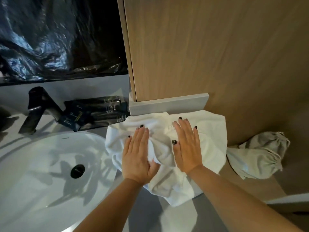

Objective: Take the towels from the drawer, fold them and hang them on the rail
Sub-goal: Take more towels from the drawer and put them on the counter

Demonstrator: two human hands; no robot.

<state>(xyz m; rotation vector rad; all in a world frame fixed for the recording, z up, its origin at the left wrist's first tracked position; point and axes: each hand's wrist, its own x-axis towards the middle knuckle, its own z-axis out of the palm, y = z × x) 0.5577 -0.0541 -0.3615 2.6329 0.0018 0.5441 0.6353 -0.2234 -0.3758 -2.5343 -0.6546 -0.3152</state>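
A crumpled white towel [168, 158] lies on the grey table [143, 213] to the right of the round white sink [41, 173], its far edge touching the grey ledge [168, 102] at the foot of the wooden cabinet [209, 47], and its near end spilling toward the table's front edge. Both hands lie flat on top of it, side by side with a bunched ridge of cloth between them. The left hand [138, 154] presses down with straight fingers, its thumb tucked against a fold of the towel; its grip is loose and flat, holding nothing. The right hand [187, 146] likewise rests palm-down with fingers extended and spread, no grip taken on the cloth. Both hands have dark painted nails. Just right of the towel, on the lower wooden surface, sits a pale grey cloth bag [257, 156] with a drawn, gathered mouth. Behind the sink stands a black faucet [38, 108], and beside it a cluster of dark packets [93, 113] lies against the back wall, close to the towel's far left corner. Above, crinkled black plastic sheeting [58, 37] covers the wall.
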